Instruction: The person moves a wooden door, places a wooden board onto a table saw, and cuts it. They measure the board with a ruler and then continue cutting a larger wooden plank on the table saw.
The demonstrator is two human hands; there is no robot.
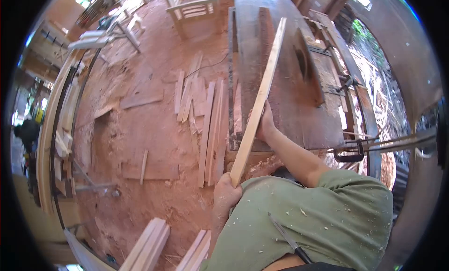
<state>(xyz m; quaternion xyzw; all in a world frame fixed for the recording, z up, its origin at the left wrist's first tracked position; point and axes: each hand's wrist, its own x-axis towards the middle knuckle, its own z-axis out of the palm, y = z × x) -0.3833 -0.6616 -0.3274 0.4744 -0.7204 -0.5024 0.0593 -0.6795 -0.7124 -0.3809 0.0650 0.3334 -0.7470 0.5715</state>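
A long, thin slat (262, 91) of pale, smooth-sawn wood, straight-edged and flat, runs from the left hand (227, 192) up and away across the saw table. It is raised at a slant, so its far end stands above the tabletop. The left fingers are closed tight round the slat's near end, gripping it like a handle. The right hand (265, 124) clasps the slat higher up, near its middle, with its fingers curled round the edge and hidden behind the wood. Just beyond the right fingers lies the saw table (290, 103), a worn brown rectangular slab with a scuffed, dusty face and a dark rounded blade housing (303, 60) rising from it. To the right of that hand a black metal clamp (348, 152) bites the table's edge. Left of both hands, rough offcut boards (208, 126) lie side by side on the reddish, sawdust-covered floor (140, 145). Below the left fingers rest pale squared planks (149, 245).
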